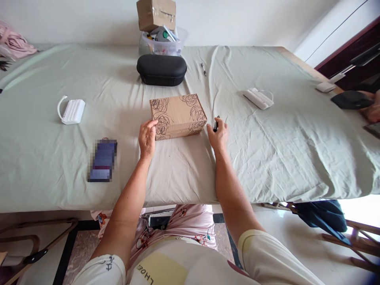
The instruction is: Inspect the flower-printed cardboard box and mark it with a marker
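Note:
A brown cardboard box [177, 115] covered in black scribbles lies in the middle of the cloth-covered table [282, 158]. My left hand [147, 139] rests against the box's near left corner, fingers curled on its edge. Just right of the box, my right hand [219, 134] is closed around a small black marker [215, 126], whose tip pokes out above the fingers.
A black oval case [162, 69] lies behind the box, with a clear tub of items [164, 44] and another cardboard box [156, 14] beyond. White devices [71, 111] [258, 98] lie left and right. A dark phone [103, 160] lies near left. Another person's hand [371, 109] shows at the far right edge.

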Action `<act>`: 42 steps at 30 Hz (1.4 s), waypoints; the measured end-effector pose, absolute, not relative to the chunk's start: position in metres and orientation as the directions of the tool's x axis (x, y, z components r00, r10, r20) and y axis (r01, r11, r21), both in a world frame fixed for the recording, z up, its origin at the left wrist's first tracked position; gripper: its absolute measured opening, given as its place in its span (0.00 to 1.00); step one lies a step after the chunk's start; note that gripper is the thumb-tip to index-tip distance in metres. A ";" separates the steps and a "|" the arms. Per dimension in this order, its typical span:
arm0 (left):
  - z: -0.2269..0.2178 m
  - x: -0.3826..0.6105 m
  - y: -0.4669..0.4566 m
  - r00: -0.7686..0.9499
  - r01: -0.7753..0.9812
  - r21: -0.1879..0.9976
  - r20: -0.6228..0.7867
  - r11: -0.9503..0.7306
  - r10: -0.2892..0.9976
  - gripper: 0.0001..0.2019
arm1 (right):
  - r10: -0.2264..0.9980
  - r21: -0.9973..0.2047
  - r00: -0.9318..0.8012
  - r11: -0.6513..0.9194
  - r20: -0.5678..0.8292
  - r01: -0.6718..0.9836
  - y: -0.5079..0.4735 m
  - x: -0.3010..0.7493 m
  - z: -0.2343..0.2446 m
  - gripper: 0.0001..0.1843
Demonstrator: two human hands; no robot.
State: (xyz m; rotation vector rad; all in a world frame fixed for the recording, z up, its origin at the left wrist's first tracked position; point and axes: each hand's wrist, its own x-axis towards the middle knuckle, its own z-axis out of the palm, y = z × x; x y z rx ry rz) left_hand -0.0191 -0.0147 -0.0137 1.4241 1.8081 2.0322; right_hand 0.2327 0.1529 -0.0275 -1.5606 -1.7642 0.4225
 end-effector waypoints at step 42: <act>0.009 -0.110 -0.206 -0.942 0.320 0.414 0.237 0.852 0.239 0.26 | 0.897 -0.642 0.014 0.305 0.442 0.703 0.150 0.217 -0.026 0.24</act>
